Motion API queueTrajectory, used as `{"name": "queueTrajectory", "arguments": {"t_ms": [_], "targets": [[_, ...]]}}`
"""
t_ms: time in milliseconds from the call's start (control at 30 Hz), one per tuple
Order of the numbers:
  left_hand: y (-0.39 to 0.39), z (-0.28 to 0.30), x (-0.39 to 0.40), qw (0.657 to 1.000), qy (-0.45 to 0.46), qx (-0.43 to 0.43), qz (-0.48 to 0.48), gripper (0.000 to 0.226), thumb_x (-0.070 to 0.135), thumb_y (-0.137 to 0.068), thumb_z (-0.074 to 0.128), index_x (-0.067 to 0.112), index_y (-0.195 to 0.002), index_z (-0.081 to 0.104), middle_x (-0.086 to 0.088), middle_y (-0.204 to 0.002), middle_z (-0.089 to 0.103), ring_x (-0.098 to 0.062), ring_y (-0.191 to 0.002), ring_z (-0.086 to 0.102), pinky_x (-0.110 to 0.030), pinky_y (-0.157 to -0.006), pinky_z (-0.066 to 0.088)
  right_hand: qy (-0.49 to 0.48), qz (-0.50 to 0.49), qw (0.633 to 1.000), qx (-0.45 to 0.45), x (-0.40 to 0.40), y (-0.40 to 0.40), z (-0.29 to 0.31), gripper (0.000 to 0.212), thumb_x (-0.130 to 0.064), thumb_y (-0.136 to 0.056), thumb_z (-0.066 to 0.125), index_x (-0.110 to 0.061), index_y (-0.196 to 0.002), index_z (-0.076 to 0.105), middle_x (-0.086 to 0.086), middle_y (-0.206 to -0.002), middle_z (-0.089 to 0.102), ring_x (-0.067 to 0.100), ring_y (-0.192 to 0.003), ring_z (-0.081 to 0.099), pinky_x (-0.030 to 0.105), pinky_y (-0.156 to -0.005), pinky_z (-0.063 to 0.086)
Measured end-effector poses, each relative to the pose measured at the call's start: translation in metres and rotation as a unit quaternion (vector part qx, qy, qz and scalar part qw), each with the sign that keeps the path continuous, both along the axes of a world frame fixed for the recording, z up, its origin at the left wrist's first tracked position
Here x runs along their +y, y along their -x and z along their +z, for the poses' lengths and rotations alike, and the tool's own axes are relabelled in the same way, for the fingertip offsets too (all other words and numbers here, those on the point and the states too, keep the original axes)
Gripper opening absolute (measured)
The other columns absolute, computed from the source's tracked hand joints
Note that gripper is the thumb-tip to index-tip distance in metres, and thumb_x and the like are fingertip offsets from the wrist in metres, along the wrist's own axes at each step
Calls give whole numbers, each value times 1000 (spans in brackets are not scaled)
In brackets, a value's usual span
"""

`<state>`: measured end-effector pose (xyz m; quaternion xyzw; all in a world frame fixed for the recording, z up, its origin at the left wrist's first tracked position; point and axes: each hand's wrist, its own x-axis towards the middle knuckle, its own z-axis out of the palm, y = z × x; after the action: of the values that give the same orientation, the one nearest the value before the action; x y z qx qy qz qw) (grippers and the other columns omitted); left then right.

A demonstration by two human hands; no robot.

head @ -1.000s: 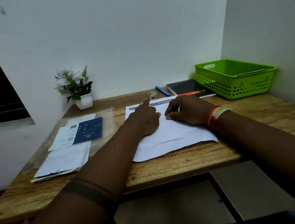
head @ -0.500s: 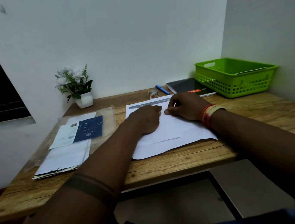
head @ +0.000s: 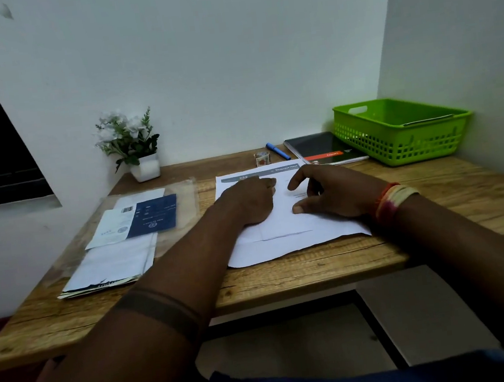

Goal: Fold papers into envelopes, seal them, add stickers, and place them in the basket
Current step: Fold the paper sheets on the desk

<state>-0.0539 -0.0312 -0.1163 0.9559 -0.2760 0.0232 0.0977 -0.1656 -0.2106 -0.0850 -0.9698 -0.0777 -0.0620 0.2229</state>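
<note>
- Left hand (head: 250, 200) lies knuckles-up on the white paper (head: 293, 236) at the centre of the frame, fingers curled under into a loose fist that presses the sheet and grasps nothing.
- Right hand (head: 333, 195) rests just to the right of it on the same sheet, fingers spread and bent, thumb tip and forefinger tip touching the paper, nothing gripped; the two hands are near each other but apart.
- A smaller folded piece shows under and between the hands, its lower edge lying on the bigger sheet.
- The paper lies flat on the wooden desk (head: 316, 271), with a grey printed band along its far edge.
- Green basket (head: 400, 130) stands at the right rear corner of the desk, well apart from the paper.
- Beside the basket, toward the middle, lie a dark notebook (head: 321, 148) and a blue pen (head: 277, 150), with a small tape roll (head: 261, 158) just left of the pen.
- At the left of the frame, a clear plastic sleeve (head: 181, 189) holds a blue booklet (head: 153, 216) and other papers.
- A potted plant (head: 132, 148) with white flowers stands against the wall at upper left.
</note>
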Motion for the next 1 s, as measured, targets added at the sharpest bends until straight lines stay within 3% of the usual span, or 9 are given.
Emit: {"name": "queueTrajectory", "arguments": {"t_ms": [333,467,600,767,1000], "targets": [[11,5,1,1000,-15,-22,-15,48,27,-110,31,21,-157,34,-3,-164,30,-21,-151,28,-33,-122,20,-19,33,999,-18,0,55,-6,33,-51,-80,73,-45,-111,63,-11,-86,60,2,-72,52,17,-63,36],[7,3,2,1000,-5,-16,-11,48,30,-109,30,24,-156,35,-2,-165,30,-21,-152,26,-36,-124,20,3,40,998,-57,2,53,-8,20,-42,-90,66,-43,-110,72,-17,-100,67,0,-89,58,19,-78,45],[5,2,1,1000,1,-7,-8,47,32,-109,31,24,-156,36,-3,-164,32,-22,-151,29,-36,-123,22,23,29,997,-63,1,35,-5,24,-31,-93,66,-35,-115,73,-19,-115,69,1,-107,60,20,-96,45],[4,2,0,1000,5,-2,-11,47,33,-109,32,24,-155,38,-4,-163,34,-23,-149,31,-38,-122,24,72,21,997,-30,2,-4,4,25,-31,-95,62,-31,-118,72,-15,-122,68,5,-111,62,14,-87,39],[3,2,1,1000,-7,-3,-2,48,33,-107,33,25,-154,38,-7,-161,37,-26,-147,35,-43,-120,29,127,-8,991,-40,5,-59,9,25,-34,-96,59,-30,-116,73,-5,-121,70,19,-111,64,28,-95,48]]}}
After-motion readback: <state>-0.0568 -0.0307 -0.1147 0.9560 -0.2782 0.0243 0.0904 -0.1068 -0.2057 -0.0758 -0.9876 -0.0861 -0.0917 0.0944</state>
